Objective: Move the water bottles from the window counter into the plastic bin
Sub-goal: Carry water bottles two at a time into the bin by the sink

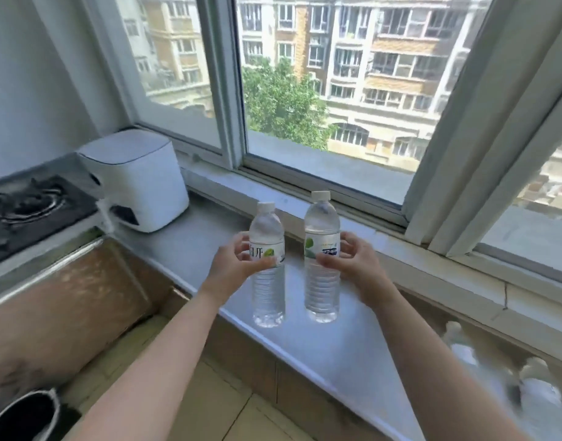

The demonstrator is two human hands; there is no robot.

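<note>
Two clear water bottles with white caps and green-leaf labels stand upright on the grey window counter [337, 351]. My left hand [232, 265] is wrapped around the label of the left bottle [267, 291]. My right hand [356, 268] grips the right bottle [321, 288] at its label. Both bottle bases seem to rest on the counter or sit just above it; I cannot tell which. The plastic bin is not in sight.
A white box-shaped appliance [136, 176] stands at the counter's left end, beside a black gas hob [28, 211]. The window frame [305, 183] runs close behind the bottles. A dark round container [22, 415] sits at the bottom left, over a tiled floor.
</note>
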